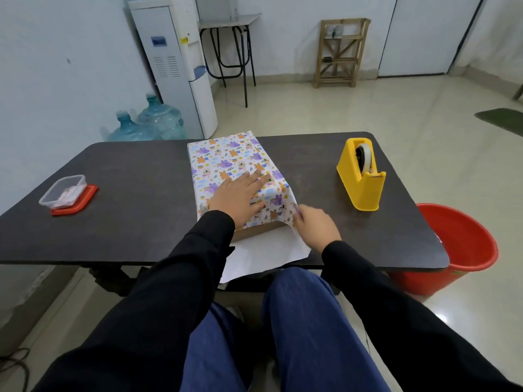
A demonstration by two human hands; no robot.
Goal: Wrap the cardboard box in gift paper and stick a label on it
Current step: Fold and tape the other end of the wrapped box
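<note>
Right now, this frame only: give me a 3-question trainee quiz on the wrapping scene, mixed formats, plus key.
1. True or false: the left hand lies flat on the gift paper atop the cardboard box.
2. The yellow tape dispenser stands: A) left of the box, B) right of the box, C) on the box.
3. Which end of the cardboard box shows bare, and which hand pinches the paper edge there?
Key: 1 true; 2 B; 3 the near end, the right hand.
</note>
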